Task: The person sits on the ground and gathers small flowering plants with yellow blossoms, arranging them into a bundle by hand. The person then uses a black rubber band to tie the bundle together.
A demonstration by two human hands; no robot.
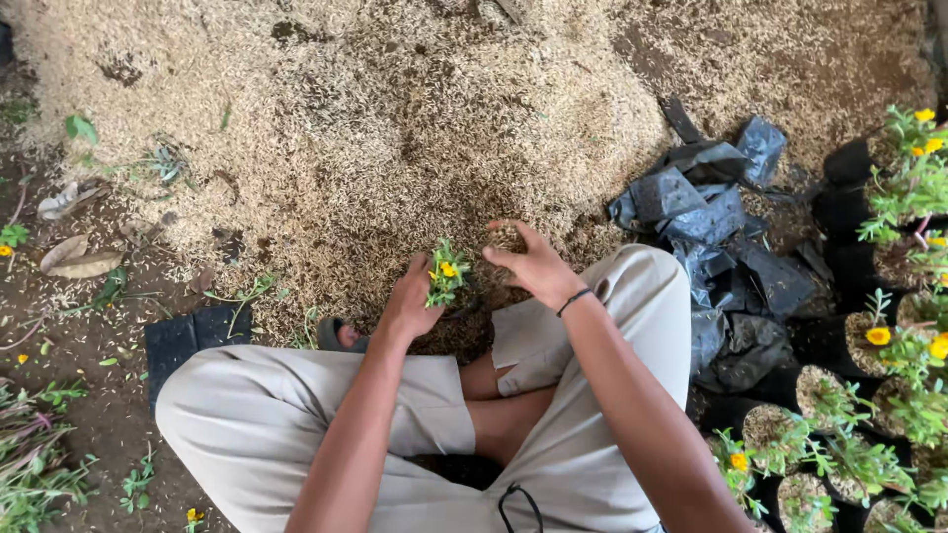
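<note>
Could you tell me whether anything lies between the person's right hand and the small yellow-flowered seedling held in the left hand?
Nothing visible does: the right hand hovers just right of the seedling, which the left hand holds.

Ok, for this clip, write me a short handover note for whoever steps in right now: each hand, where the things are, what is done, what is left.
Left hand: holds a small yellow-flowered seedling upright.
Right hand: cupped beside it, scooping husk from the husk pile.
Done: filled black pots with plants stand at the right.
Left: empty black grow bags lie heaped beside the right knee; loose seedlings lie at the far left.
</note>
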